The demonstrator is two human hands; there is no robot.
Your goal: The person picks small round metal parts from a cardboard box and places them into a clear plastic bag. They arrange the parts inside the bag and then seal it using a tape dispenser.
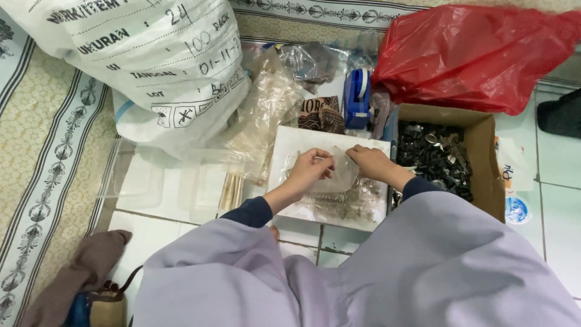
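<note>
Seen from above, a person in a pale lilac garment (375,272) with dark blue cuffs sits on a tiled floor (563,212), both hands working over one white board (290,142). The left hand (310,169) and the right hand (370,161) each pinch an edge of one small clear plastic bag (340,174), fingers closed on it, holding it just above the board. Under the bag lies a heap of filled clear packets (351,203), too jumbled to count. Just right of the board stands one open cardboard box (484,163) holding many small dark metal parts (433,160), uncountable at this size. To the left lie two clear plastic trays (142,178) and a bundle of pale sticks (230,191). At the lower left corner sits one brown cloth (78,275). Farther off are one blue tape dispenser (357,97), loose clear bags (266,109), one large white printed sack (145,60) and one red plastic bag (478,51).
</note>
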